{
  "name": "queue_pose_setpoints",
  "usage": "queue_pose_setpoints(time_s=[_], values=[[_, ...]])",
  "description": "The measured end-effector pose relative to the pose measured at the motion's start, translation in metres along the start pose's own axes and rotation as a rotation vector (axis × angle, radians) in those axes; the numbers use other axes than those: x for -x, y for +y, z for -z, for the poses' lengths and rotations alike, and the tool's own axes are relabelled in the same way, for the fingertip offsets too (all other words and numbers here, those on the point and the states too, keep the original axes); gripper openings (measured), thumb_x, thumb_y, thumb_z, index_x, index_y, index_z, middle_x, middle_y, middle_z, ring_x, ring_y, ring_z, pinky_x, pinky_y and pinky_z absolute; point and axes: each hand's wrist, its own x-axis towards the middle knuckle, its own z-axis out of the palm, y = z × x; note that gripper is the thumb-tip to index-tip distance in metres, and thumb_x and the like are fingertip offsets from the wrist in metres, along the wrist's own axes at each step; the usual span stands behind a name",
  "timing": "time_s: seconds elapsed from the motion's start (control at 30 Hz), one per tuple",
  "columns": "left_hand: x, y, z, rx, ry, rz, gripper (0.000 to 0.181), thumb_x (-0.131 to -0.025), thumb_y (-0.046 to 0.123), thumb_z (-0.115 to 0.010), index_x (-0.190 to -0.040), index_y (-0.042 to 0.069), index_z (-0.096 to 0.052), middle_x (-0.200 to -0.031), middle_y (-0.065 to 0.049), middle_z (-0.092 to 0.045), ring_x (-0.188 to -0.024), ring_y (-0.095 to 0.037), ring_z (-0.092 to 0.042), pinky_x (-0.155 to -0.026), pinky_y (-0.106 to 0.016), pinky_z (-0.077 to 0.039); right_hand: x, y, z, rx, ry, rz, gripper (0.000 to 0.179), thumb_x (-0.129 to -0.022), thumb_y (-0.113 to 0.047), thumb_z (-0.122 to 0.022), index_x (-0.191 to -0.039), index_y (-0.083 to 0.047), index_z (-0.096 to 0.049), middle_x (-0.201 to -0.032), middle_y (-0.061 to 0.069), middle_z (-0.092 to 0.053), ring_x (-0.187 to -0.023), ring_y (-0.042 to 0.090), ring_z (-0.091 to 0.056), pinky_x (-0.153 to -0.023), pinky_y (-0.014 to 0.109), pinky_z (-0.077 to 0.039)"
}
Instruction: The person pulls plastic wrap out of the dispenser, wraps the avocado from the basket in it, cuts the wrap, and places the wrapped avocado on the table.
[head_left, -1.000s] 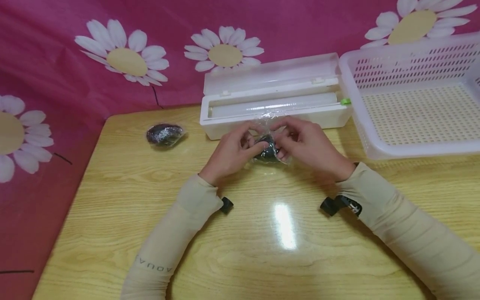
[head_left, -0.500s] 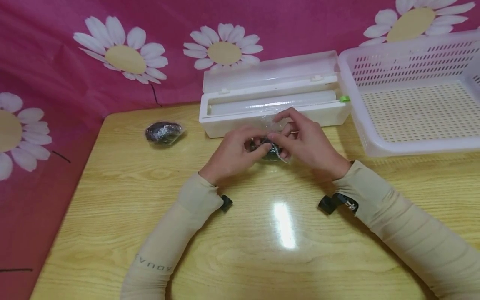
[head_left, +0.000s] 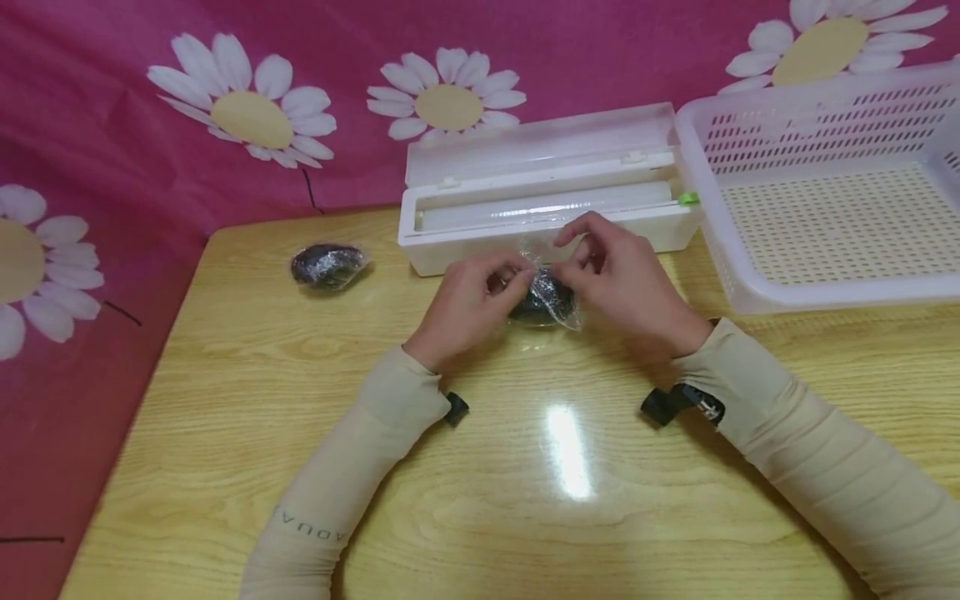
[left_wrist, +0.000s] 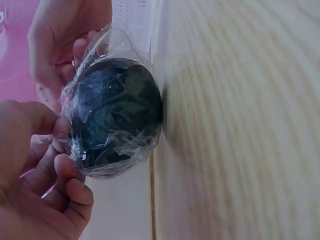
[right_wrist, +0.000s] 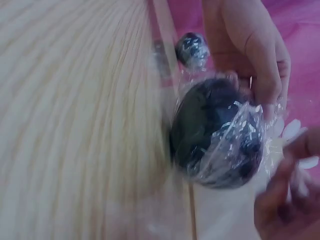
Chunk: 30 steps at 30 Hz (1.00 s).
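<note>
In the head view, a dark avocado (head_left: 542, 302) in clear cling film (head_left: 562, 312) sits on the table in front of the white box. My left hand (head_left: 468, 304) pinches the gathered film at its top left. The left wrist view shows the avocado (left_wrist: 117, 110) with crumpled film around it and the left hand's thumb and fingertips at the film. My right hand (head_left: 626, 279) is on the avocado's other side, its fingers bent close to the film. In the right wrist view the right hand (right_wrist: 287, 195) is blurred; whether it grips film cannot be made out.
A second wrapped avocado (head_left: 327, 267) lies on the table to the left. Behind the hands stands the long white box (head_left: 551, 233), lid up, with a film roll (head_left: 547, 206) inside. A white perforated basket (head_left: 855, 292) adjoins it on the right. Flowered pink cloth (head_left: 352, 50) hangs behind.
The right hand has drawn slightly to the right and its thumb has come off the top of the avocado, showing more of it. The left hand stays at the film.
</note>
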Motion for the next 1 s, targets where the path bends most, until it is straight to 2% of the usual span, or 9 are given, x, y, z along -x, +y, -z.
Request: queue_pose_setpoints(time_s=[0.07, 0.13, 0.27, 0.4, 0.5, 0.6, 0.77, 0.87, 1.0], values=[[0.000, 0.000, 0.000, 0.010, -0.002, 0.000, 0.014, -0.096, 0.023, -0.060, -0.101, 0.016, -0.071, -0.083, 0.003, -0.068, -0.072, -0.009, -0.056, -0.066, -0.023, -0.046, -0.002, 0.003, 0.002, 0.042, 0.073, -0.032, 0.024, -0.090, -0.020, -0.064, -0.112, -0.012, -0.058, -0.088, 0.004, -0.065, -0.073, 0.017, -0.058, -0.065, 0.025, -0.046], [0.000, 0.000, -0.001, 0.030, -0.003, 0.006, 0.012, -0.094, 0.020, -0.061, -0.102, 0.014, -0.068, -0.083, 0.002, -0.067, -0.071, -0.009, -0.056, -0.066, -0.022, -0.046, -0.003, 0.005, 0.002, 0.036, 0.078, -0.058, 0.027, -0.090, -0.020, -0.064, -0.114, -0.010, -0.059, -0.097, 0.007, -0.065, -0.083, 0.020, -0.061, -0.073, 0.028, -0.050], [0.000, 0.001, 0.000, 0.113, -0.031, 0.045, 0.018, -0.091, 0.017, -0.063, -0.107, 0.015, -0.056, -0.082, 0.002, -0.068, -0.071, -0.008, -0.058, -0.068, -0.021, -0.048, -0.003, 0.007, 0.000, -0.004, -0.014, -0.072, 0.044, -0.089, -0.026, -0.067, -0.130, -0.013, -0.057, -0.125, 0.009, -0.063, -0.106, 0.026, -0.064, -0.092, 0.041, -0.053], [-0.001, -0.001, 0.002, 0.199, -0.074, 0.106, 0.036, -0.090, 0.019, -0.066, -0.117, 0.014, -0.043, -0.083, 0.000, -0.071, -0.073, -0.010, -0.062, -0.073, -0.023, -0.049, -0.003, 0.008, -0.005, -0.046, -0.096, -0.027, 0.053, -0.090, -0.026, -0.068, -0.139, -0.020, -0.052, -0.139, 0.005, -0.058, -0.119, 0.026, -0.062, -0.099, 0.042, -0.052], [-0.002, -0.004, 0.004, 0.255, -0.099, 0.155, 0.045, -0.090, 0.022, -0.067, -0.125, 0.015, -0.039, -0.083, -0.001, -0.071, -0.074, -0.012, -0.062, -0.074, -0.024, -0.049, -0.002, 0.009, -0.009, -0.094, -0.115, 0.015, 0.050, -0.090, -0.022, -0.068, -0.138, -0.023, -0.054, -0.139, 0.002, -0.059, -0.123, 0.024, -0.061, -0.102, 0.040, -0.051], [-0.003, -0.008, 0.004, 0.289, -0.113, 0.179, 0.044, -0.090, 0.024, -0.067, -0.128, 0.019, -0.045, -0.081, -0.001, -0.068, -0.071, -0.012, -0.059, -0.071, -0.025, -0.047, -0.002, 0.010, -0.011, -0.124, -0.108, 0.055, 0.039, -0.091, -0.020, -0.068, -0.129, -0.022, -0.063, -0.132, 0.000, -0.065, -0.122, 0.019, -0.062, -0.105, 0.038, -0.049], [-0.003, -0.011, 0.005, 0.274, -0.109, 0.142, 0.024, -0.091, 0.028, -0.067, -0.114, 0.024, -0.059, -0.075, 0.000, -0.062, -0.067, -0.013, -0.054, -0.065, -0.026, -0.044, -0.001, 0.009, -0.012, -0.119, -0.093, 0.100, 0.022, -0.092, -0.020, -0.067, -0.114, -0.019, -0.073, -0.116, 0.000, -0.073, -0.115, 0.011, -0.065, -0.105, 0.034, -0.049], [-0.002, -0.012, 0.005, 0.270, -0.099, 0.124, 0.018, -0.092, 0.032, -0.066, -0.108, 0.025, -0.062, -0.085, 0.001, -0.062, -0.072, -0.013, -0.057, -0.065, -0.027, -0.049, -0.001, 0.010, -0.012, -0.112, -0.080, 0.118, 0.018, -0.092, -0.018, -0.067, -0.109, -0.019, -0.074, -0.114, 0.000, -0.074, -0.112, 0.011, -0.066, -0.103, 0.032, -0.050], [-0.002, -0.013, 0.005, 0.246, -0.075, 0.135, 0.015, -0.092, 0.036, -0.066, -0.102, 0.025, -0.065, -0.101, 0.005, -0.064, -0.077, -0.014, -0.065, -0.065, -0.031, -0.055, -0.001, 0.012, -0.011, -0.106, -0.089, 0.133, 0.020, -0.090, -0.022, -0.070, -0.109, -0.022, -0.074, -0.116, -0.003, -0.073, -0.113, 0.010, -0.065, -0.103, 0.031, -0.050]])
